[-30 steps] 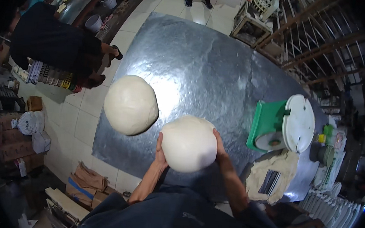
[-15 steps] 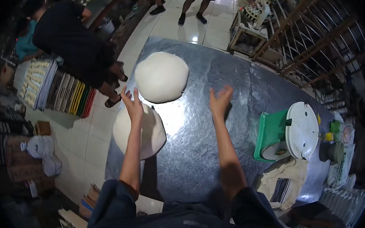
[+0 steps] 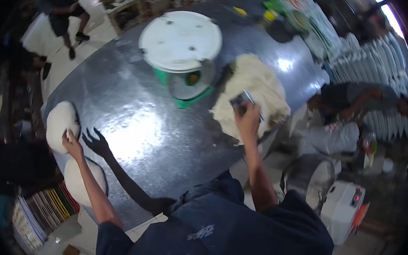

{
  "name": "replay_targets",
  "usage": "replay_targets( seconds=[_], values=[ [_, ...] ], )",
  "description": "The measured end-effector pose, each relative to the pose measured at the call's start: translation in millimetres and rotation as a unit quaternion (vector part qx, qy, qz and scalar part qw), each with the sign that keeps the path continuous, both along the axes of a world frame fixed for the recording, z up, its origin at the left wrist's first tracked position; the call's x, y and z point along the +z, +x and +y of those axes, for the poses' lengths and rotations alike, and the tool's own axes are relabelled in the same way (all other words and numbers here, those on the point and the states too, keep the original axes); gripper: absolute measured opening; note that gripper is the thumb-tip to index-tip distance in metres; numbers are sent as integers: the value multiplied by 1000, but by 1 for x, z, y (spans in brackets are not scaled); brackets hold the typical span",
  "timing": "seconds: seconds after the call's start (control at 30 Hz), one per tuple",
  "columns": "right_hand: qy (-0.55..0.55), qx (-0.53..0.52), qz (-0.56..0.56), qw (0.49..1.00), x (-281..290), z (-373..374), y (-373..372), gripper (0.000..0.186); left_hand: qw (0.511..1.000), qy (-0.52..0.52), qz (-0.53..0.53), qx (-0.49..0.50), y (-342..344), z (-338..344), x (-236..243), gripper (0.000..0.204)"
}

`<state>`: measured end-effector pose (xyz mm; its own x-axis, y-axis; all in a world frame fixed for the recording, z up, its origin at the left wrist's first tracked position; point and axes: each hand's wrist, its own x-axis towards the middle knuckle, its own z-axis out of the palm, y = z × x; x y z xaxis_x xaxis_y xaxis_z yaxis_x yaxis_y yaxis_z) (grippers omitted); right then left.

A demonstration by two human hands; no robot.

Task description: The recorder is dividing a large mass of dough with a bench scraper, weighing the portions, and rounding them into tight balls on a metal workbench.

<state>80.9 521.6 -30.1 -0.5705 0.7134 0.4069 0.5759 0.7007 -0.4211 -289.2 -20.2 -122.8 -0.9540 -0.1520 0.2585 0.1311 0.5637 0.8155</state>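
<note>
My right hand (image 3: 248, 119) is closed around a flat metal dough scraper (image 3: 242, 98), which lies over a large rough mass of pale dough (image 3: 253, 78) at the right of the table. Far to the left, my left hand (image 3: 72, 144) is at the near edge of a smooth round dough ball (image 3: 61, 121); whether it touches is hard to tell. Its fingers are apart, with nothing in them, and its shadow falls on the tabletop. A second dough ball (image 3: 84, 181) sits nearer me, partly behind my left forearm.
On the dark table (image 3: 125, 92) stands a green scale (image 3: 187, 102) with a round white pan (image 3: 181, 40). Bags (image 3: 312, 30) lie at the far right edge. Stacked trays (image 3: 46, 211) are at lower left. A person (image 3: 364, 102) works at the right; another (image 3: 62, 11) stands at far left.
My view has swung to the right. My right hand has moved to the rough dough and taken hold of the scraper that lay there. My left hand remains by the dough balls.
</note>
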Motion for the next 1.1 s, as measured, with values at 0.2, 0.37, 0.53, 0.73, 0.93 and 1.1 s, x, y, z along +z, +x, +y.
replay_targets(
  seconds=[0.2,0.37,0.53,0.73,0.93,1.1],
  values=[
    [-107,-52,-351,929,-8,78,-13,84,974,200,-75,-77,216,202,-4,27],
    [-216,169,-97,957,-19,66,36,36,945,233,-142,-182,300,373,55,24],
    [-385,31,27,922,33,143,84,30,917,40,-119,-378,289,510,80,58],
    [-83,273,-79,955,28,218,18,29,903,-63,-159,-394,283,585,42,77],
    [123,363,-222,896,-66,176,-69,22,918,-8,-256,-301,318,550,54,53],
    [-26,382,-264,885,-31,183,-82,29,897,79,-342,-269,366,501,96,39]
  ],
)
